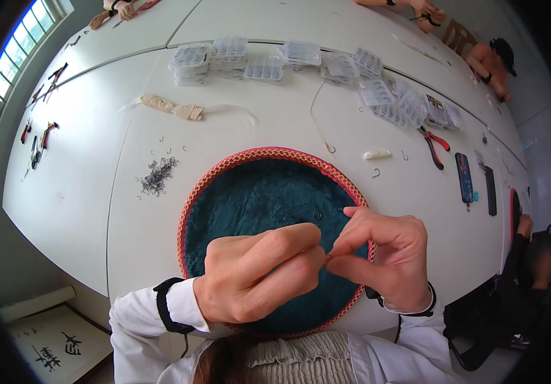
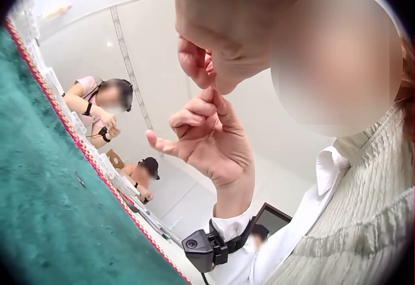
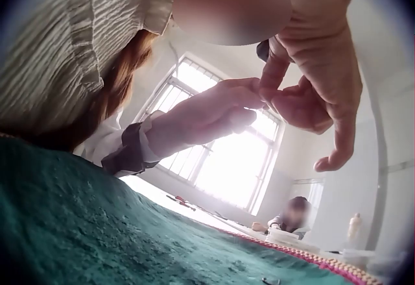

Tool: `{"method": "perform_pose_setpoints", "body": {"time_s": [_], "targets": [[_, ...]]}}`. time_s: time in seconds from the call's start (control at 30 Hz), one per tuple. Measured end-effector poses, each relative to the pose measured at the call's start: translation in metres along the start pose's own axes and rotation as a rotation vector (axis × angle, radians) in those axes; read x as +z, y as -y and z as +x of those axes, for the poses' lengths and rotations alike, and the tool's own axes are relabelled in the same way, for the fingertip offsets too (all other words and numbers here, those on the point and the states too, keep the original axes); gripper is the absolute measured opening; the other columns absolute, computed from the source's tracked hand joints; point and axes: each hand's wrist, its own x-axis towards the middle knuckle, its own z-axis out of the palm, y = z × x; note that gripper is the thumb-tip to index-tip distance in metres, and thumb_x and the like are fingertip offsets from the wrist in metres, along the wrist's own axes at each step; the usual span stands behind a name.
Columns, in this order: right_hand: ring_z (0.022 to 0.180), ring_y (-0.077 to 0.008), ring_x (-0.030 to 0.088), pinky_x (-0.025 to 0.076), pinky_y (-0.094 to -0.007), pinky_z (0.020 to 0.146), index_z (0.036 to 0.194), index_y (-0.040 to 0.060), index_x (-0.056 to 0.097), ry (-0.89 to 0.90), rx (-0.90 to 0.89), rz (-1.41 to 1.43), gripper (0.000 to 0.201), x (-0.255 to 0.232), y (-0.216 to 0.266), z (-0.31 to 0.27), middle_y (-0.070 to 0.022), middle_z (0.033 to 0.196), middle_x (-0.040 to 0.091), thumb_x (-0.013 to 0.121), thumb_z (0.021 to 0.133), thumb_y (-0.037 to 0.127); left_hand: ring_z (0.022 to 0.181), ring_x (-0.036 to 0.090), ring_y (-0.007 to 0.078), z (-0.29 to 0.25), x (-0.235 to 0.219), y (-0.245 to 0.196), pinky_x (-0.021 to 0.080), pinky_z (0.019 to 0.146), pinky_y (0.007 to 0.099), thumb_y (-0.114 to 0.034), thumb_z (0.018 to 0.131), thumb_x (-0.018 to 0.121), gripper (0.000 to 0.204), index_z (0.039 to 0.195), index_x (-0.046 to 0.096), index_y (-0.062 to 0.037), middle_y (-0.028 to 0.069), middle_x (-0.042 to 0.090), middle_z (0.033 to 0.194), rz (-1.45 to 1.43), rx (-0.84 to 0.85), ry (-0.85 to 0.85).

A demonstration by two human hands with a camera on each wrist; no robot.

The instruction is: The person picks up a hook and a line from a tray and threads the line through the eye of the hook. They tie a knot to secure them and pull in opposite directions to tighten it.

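Though together, fingers [image 1: 282,244] apparently above rim [image 1: 272,153].

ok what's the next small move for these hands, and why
Perhaps ease the right grip slightly away from the left grip: their fingertips meet above the teal cloth, largely hiding the tiny item between them, so a small gap might show how it sits.

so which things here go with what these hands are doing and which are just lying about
Likely the job:
tiny pinched item, unidentifiable
round teal plush pad with patterned red rim
heap of small dark metal hooks

Seemingly lying about:
dark rectangular phone
red-handled metal pliers
clear plastic boxes
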Motion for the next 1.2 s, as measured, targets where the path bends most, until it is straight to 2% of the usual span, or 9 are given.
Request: {"method": "perform_pose_setpoints", "body": {"time_s": [0.2,0.3,0.5,0.57,0.7,0.83,0.93,1.03,1.2], "targets": [[0.060,-0.0108,0.059,0.041,-0.0333,0.074,0.071,0.0067,0.065,-0.027,-0.045,-0.044,0.011,0.0003,0.0043,0.0011,-0.0006,0.067,0.064,0.072,0.064,0.000,0.051,0.055,0.0123,-0.0011,-0.0009,0.0053,0.044,0.040,0.0214,0.004,0.053,0.072,0.029,0.078,0.060,-0.0037,0.0091,0.056,0.082,0.036,0.177,0.007],[0.061,-0.0114,0.060,0.042,-0.0350,0.076,0.071,0.0072,0.065,-0.066,-0.117,-0.135,0.012,-0.0024,0.0062,0.0014,-0.0004,0.068,0.064,0.072,0.063,0.001,0.044,0.045,0.0059,-0.0007,0.0047,0.0072,0.038,0.036,0.0175,0.001,0.052,0.064,0.021,0.072,0.057,-0.0045,0.0057,0.053,0.083,0.090,0.197,-0.141],[0.063,-0.0124,0.060,0.041,-0.0371,0.078,0.069,0.0073,0.065,-0.089,-0.171,-0.154,0.012,0.0014,0.0044,0.0014,0.0003,0.072,0.065,0.072,0.062,0.001,0.044,0.045,0.0059,-0.0029,0.0034,0.0055,0.038,0.036,0.0177,0.001,0.052,0.064,0.022,0.072,0.058,-0.0050,0.0056,0.054,0.083,0.065,0.189,-0.126],[0.062,-0.0124,0.060,0.041,-0.0372,0.078,0.068,0.0071,0.065,-0.088,-0.172,-0.144,0.012,0.0012,0.0035,0.0009,0.0004,0.071,0.064,0.072,0.061,0.001,0.051,0.055,0.0127,-0.0021,-0.0027,0.0036,0.046,0.042,0.0211,0.005,0.055,0.072,0.028,0.079,0.060,-0.0030,0.0096,0.056,0.083,0.028,0.159,0.014],[0.061,-0.0120,0.059,0.041,-0.0377,0.079,0.068,0.0062,0.064,-0.110,-0.151,-0.144,0.011,0.0004,0.0040,0.0001,0.0006,0.068,0.064,0.070,0.061,-0.001,0.056,0.057,0.0119,0.0016,-0.0021,0.0031,0.047,0.044,0.0208,0.004,0.057,0.073,0.029,0.082,0.060,-0.0022,0.0098,0.057,0.084,0.008,0.115,0.027],[0.059,-0.0112,0.057,0.041,-0.0334,0.075,0.066,0.0057,0.064,-0.143,-0.162,-0.129,0.010,-0.0004,0.0044,0.0006,0.0006,0.066,0.063,0.069,0.061,-0.002,0.060,0.058,0.0093,0.0048,0.0009,0.0024,0.049,0.048,0.0198,0.005,0.063,0.072,0.026,0.086,0.059,-0.0001,0.0103,0.057,0.087,-0.229,-0.205,0.031],[0.057,-0.0109,0.054,0.039,-0.0285,0.069,0.065,0.0058,0.063,-0.159,-0.177,-0.162,0.010,-0.0007,0.0067,0.0010,0.0004,0.065,0.062,0.069,0.061,-0.001,0.060,0.060,0.0090,0.0045,0.0001,0.0054,0.049,0.050,0.0183,0.005,0.064,0.070,0.024,0.084,0.058,0.0018,0.0125,0.056,0.089,-0.628,-0.487,0.077],[0.056,-0.0112,0.052,0.036,-0.0262,0.064,0.065,0.0060,0.063,-0.173,-0.207,-0.201,0.010,-0.0005,0.0064,0.0012,0.0002,0.064,0.061,0.070,0.061,-0.001,0.059,0.060,0.0092,0.0031,0.0004,0.0090,0.049,0.050,0.0183,0.004,0.065,0.070,0.023,0.084,0.058,0.0018,0.0123,0.056,0.089,-0.733,-0.492,0.109],[0.058,-0.0110,0.053,0.038,-0.0300,0.072,0.065,0.0083,0.063,-0.180,-0.191,-0.248,0.012,-0.0001,0.0060,-0.0001,0.0014,0.064,0.060,0.070,0.061,0.000,0.061,0.060,0.0082,0.0032,0.0012,0.0060,0.049,0.051,0.0183,0.002,0.068,0.071,0.021,0.083,0.058,0.0019,0.0110,0.057,0.090,-0.861,-0.601,0.161]]}}
